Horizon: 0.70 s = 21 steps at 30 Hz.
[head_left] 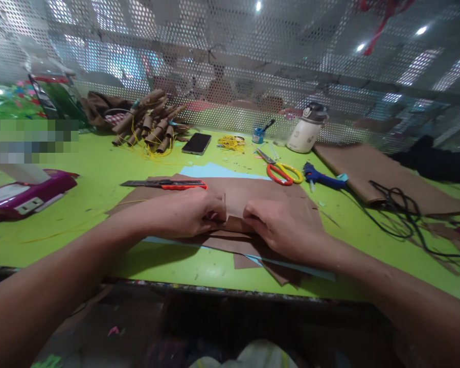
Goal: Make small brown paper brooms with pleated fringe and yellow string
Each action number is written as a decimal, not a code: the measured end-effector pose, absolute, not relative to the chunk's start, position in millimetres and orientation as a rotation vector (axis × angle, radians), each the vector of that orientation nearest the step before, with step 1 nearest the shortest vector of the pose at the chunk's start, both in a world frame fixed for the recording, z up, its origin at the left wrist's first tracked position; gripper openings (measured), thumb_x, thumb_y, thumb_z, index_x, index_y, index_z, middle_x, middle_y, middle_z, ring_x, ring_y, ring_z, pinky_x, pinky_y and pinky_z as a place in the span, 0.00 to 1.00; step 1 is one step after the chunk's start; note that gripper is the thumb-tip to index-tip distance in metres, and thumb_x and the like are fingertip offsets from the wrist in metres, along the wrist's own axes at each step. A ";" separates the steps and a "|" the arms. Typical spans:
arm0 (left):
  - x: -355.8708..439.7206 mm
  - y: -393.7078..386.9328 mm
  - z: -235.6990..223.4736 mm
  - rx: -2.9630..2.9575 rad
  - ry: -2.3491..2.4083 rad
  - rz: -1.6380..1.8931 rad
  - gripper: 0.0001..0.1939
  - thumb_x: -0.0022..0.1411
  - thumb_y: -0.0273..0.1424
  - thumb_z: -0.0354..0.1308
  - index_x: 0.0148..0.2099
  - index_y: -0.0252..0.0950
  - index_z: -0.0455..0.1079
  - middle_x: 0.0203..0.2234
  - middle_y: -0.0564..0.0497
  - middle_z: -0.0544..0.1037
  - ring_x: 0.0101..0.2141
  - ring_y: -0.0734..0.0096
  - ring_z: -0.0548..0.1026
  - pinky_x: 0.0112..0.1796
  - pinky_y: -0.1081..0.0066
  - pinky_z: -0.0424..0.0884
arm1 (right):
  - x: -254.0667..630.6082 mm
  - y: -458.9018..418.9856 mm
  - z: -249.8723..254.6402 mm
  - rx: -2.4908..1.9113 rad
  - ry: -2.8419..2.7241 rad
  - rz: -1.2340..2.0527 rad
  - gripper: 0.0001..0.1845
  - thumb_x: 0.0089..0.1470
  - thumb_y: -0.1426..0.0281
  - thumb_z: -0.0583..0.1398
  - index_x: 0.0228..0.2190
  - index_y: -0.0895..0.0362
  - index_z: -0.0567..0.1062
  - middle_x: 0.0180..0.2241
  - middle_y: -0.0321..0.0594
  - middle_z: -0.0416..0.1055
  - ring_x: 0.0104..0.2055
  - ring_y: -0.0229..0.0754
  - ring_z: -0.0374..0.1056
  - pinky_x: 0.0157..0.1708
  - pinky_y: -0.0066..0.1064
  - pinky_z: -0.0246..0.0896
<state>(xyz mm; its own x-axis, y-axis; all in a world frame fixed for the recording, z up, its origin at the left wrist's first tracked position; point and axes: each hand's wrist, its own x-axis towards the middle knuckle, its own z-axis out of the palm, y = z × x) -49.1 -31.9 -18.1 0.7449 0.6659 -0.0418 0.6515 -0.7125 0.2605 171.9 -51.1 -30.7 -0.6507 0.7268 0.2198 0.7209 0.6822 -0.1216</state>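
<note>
My left hand (193, 213) and my right hand (278, 225) face each other over the middle of the table, both with curled fingers. Between them they pinch a small strip of brown paper (235, 224), which looks rolled or folded along its near edge. Beneath lie stacked sheets of brown paper (291, 197), with light blue paper (207, 170) showing at the edges. A box cutter (168, 184) with an orange-red handle rests on the sheets just beyond my left hand. Scissors (281, 171) with red and yellow handles lie past my right hand.
A blue glue gun (324, 177) trails a black cord (402, 214) on the right, near folded brown paper (383, 174). At the back are brown paper rolls (153, 122), a phone (197, 143), yellow string (230, 143) and a white bottle (306, 130). A purple power strip (34, 194) sits left.
</note>
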 end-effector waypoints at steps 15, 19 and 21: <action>-48.1 -32.3 -15.4 2.645 1.072 -0.007 0.07 0.57 0.27 0.52 0.30 0.37 0.71 0.24 0.52 0.74 0.24 0.74 0.68 0.26 0.74 0.58 | 166.4 -41.6 -25.3 -1.138 -2.733 0.018 0.10 0.55 0.74 0.52 0.24 0.56 0.69 0.24 0.39 0.70 0.21 0.35 0.55 0.21 0.30 0.39; -48.0 -33.0 -17.2 2.629 1.062 0.047 0.07 0.57 0.27 0.53 0.30 0.37 0.71 0.24 0.52 0.74 0.24 0.74 0.68 0.26 0.74 0.59 | 162.3 -33.5 -19.6 -1.185 -2.833 0.126 0.11 0.55 0.74 0.52 0.22 0.57 0.68 0.22 0.37 0.68 0.19 0.33 0.52 0.21 0.29 0.38; -47.7 -33.4 -18.3 2.631 1.070 0.066 0.06 0.57 0.28 0.53 0.30 0.37 0.71 0.23 0.52 0.74 0.24 0.73 0.68 0.25 0.74 0.59 | 161.7 -28.7 -21.8 -1.173 -2.845 0.188 0.11 0.56 0.73 0.52 0.23 0.57 0.68 0.22 0.37 0.68 0.20 0.34 0.52 0.21 0.29 0.39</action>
<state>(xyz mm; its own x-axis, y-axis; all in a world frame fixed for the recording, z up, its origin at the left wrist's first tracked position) -47.7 -33.4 -18.3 0.7216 0.6888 -0.0697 0.6750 -0.6777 0.2915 161.7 -28.7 -21.8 -0.7089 0.7052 0.0073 0.6982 0.7032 -0.1344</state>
